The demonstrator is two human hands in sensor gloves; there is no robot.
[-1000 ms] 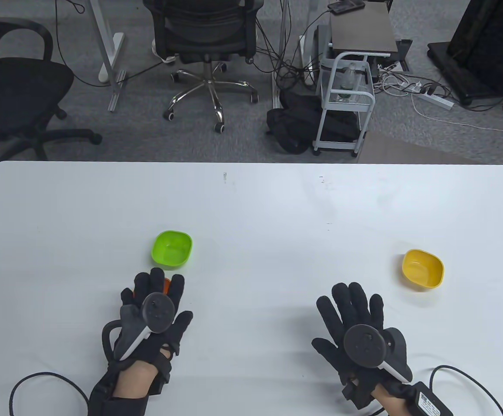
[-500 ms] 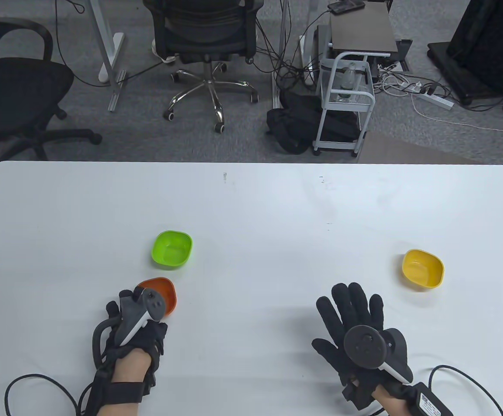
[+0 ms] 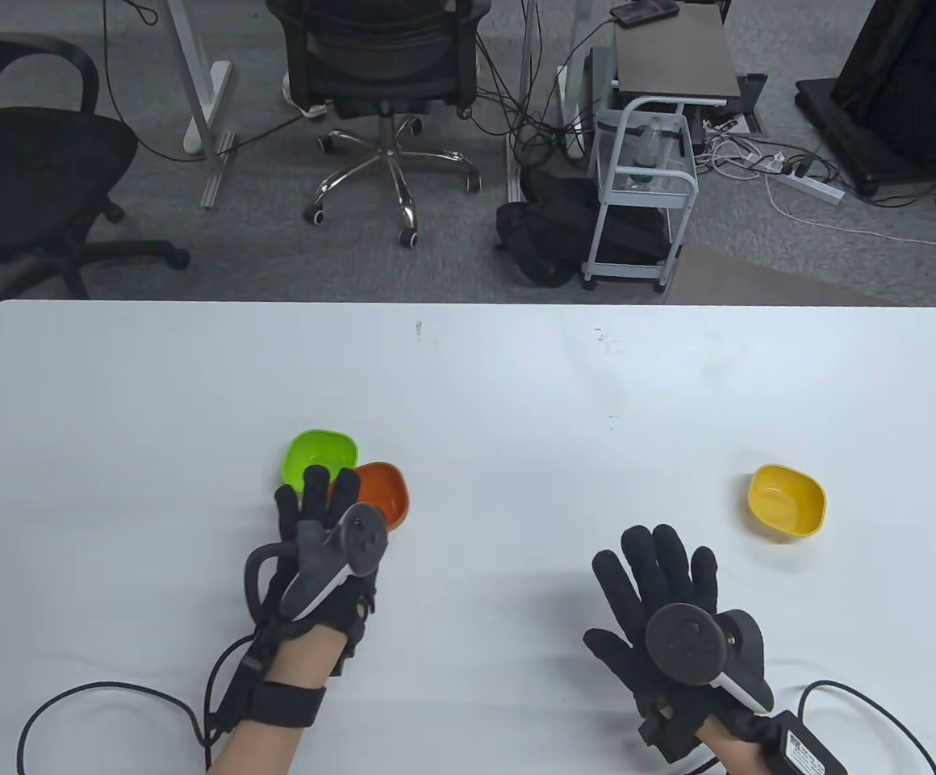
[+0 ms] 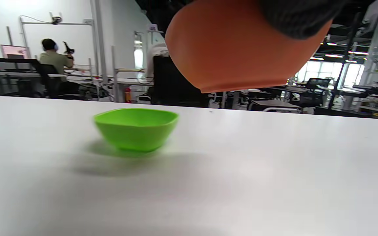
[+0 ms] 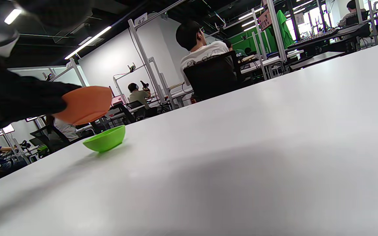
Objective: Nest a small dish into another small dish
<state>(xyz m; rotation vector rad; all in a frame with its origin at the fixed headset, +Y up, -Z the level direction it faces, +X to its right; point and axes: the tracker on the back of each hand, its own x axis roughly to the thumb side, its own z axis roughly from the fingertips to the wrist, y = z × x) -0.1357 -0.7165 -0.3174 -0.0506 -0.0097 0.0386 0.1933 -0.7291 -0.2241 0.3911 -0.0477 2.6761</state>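
1. The right hand (image 3: 670, 601) lies flat on the white surface (image 3: 516, 379), fingers spread, palm down, holding nothing.
2. The left hand (image 3: 327, 537) grips the orange dish (image 3: 383, 494) and holds it in the air; the left wrist view shows its underside clear of the surface, a gloved finger (image 4: 302, 16) on its wall.
3. The green dish (image 3: 316, 454) sits upright on the surface, just beyond and left of the orange one; seen from above their rims overlap.
4. The yellow dish (image 3: 787, 500) stands well apart, far right.
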